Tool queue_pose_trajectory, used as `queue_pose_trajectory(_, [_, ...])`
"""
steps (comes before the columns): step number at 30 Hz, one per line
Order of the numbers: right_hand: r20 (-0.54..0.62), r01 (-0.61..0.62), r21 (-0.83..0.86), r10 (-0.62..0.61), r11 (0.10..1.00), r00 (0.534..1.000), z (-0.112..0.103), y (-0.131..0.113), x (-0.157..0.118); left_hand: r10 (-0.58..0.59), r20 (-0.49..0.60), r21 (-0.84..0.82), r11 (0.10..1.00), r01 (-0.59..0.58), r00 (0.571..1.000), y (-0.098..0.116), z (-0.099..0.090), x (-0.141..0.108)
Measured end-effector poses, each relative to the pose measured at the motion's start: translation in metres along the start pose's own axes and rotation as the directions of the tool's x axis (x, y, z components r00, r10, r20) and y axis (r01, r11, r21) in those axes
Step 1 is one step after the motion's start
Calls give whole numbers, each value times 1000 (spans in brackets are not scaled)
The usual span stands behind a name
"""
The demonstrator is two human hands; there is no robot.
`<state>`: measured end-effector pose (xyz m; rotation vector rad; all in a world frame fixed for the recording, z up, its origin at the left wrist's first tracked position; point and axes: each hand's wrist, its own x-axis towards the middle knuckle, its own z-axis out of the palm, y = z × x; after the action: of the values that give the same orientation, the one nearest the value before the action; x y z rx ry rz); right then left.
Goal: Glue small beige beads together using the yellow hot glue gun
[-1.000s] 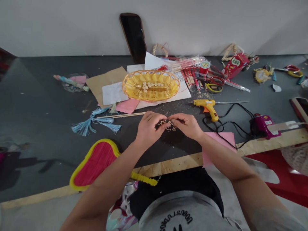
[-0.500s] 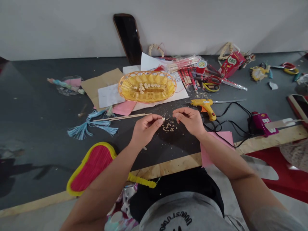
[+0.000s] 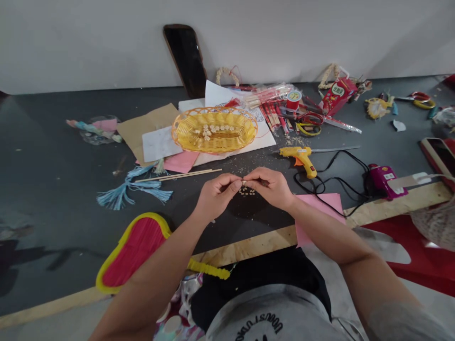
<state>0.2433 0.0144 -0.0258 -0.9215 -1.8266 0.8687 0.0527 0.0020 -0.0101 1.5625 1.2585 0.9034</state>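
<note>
My left hand pinches a small cream-coloured piece between thumb and fingertips. Opposite it, my right hand has its thumb and fingers closed at the same piece, so the fingertips of both hands meet there. Whether the right hand grips the piece itself or something smaller is hidden. Just below the fingertips, several tiny pale bits are scattered on the dark tabletop. Behind the hands, a yellow woven basket holds several small cream flower-like pieces.
A yellow glue gun with a black cord lies right of my hands. Thin wooden sticks and blue tassels lie left. Scissors, a thread spool and a phone are behind; a red-and-yellow padded piece is near my left forearm.
My right hand has moved left to meet my left hand, and its fingertips now close at the small piece. The view has shifted slightly.
</note>
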Motion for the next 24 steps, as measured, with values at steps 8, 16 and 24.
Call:
queue_pose_trajectory(8, [75, 101, -46, -97, 994, 992, -5, -3, 1, -15, 23, -57, 998, 16, 1000, 1, -1, -1])
queue_pose_trajectory(16, [-67, -160, 155, 172, 975, 983, -8, -1, 3, 48, -29, -175, 983, -53, 998, -2, -3, 1])
queue_pose_trajectory(24, [164, -399, 462, 366, 792, 916, -5, -3, 7, 188, -125, -141, 969, -205, 974, -11, -1, 1])
